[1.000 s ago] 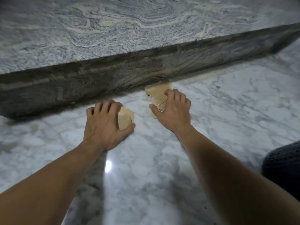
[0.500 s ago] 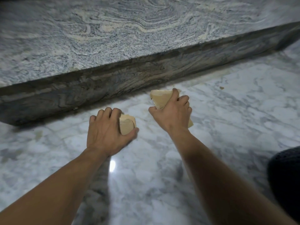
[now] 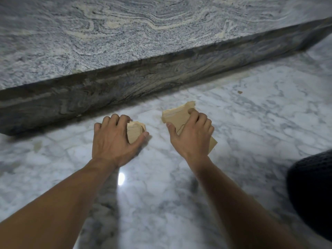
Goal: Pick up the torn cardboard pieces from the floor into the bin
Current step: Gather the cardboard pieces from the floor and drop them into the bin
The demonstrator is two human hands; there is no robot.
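My left hand is closed around a small stack of tan torn cardboard pieces, thumb under them and fingers curled over the top. My right hand grips a larger bundle of torn cardboard pieces; its torn edges stick out beyond my fingers, and one corner shows below my palm. Both hands hover just above the white marble floor. A tiny cardboard scrap lies on the floor to the right. No bin is in view.
A raised grey granite step runs across the far side, its dark front face right behind my hands. A dark textured object sits at the right edge. A light glare reflects on the floor.
Both hands have drawn back a little from the step with their cardboard. My right hand closed on its bundle and lifted it from the floor.
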